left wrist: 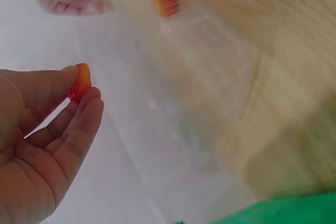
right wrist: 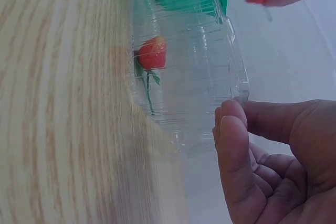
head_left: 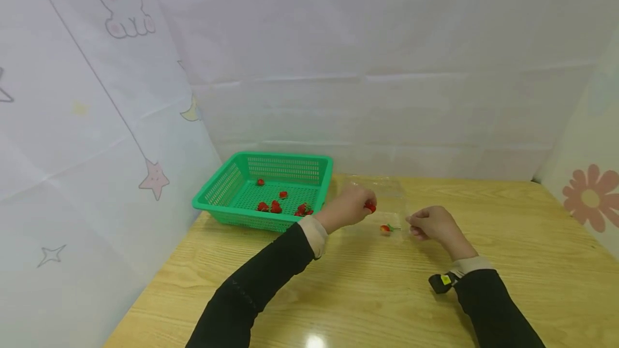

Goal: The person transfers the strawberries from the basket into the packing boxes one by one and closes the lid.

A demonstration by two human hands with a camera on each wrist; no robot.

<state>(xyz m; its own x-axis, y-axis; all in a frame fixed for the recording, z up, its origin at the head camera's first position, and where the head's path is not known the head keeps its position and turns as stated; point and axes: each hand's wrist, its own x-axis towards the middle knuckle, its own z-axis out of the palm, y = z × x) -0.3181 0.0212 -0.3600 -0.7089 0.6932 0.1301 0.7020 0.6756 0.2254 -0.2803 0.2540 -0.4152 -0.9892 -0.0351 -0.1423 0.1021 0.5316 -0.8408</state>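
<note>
My left hand (head_left: 347,208) pinches a red strawberry (left wrist: 80,82) between thumb and fingertips, held above a clear plastic box (right wrist: 197,80). Inside the box lies another strawberry (head_left: 385,229), with a green stem and leaves that show in the right wrist view. On the box's right side, my right hand (head_left: 435,226) pinches the rim between thumb and forefinger. The transparent walls are faint in the head view.
To the left stands a green plastic basket (head_left: 237,219) with several strawberries (head_left: 275,207) scattered on its floor. Both sit on a wooden table (head_left: 367,294). A pale patterned cloth (head_left: 387,69) hangs behind the table and along its sides.
</note>
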